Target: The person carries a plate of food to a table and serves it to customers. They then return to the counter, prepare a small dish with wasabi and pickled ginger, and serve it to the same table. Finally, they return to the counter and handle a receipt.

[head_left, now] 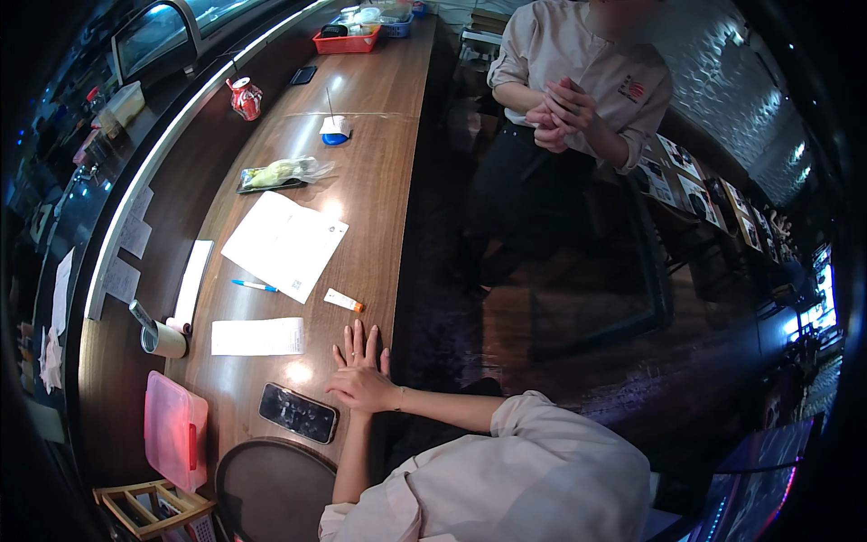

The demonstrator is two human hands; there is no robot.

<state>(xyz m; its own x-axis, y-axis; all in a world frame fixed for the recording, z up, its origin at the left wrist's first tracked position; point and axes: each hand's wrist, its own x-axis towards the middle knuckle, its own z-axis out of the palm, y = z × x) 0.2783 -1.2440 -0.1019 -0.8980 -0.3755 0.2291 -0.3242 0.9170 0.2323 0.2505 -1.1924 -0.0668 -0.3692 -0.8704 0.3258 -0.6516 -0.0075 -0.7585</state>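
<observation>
My left hand lies palm down on the wooden counter, fingers spread, near its right edge. Across its back and wrist rests my right hand, its fingers bent over it. Just beyond my fingertips is a small white tube with an orange cap. A dark smartphone lies face up beside my left wrist. To the left of the fingers is a white paper slip. Farther off, a blue-and-white pen lies by white paper sheets.
Near me stand a round brown tray, a pink-lidded box, a wooden rack and a cup. Farther along are a wrapped green item, a blue-based stand and a red basket. Another person stands right, hands clasped.
</observation>
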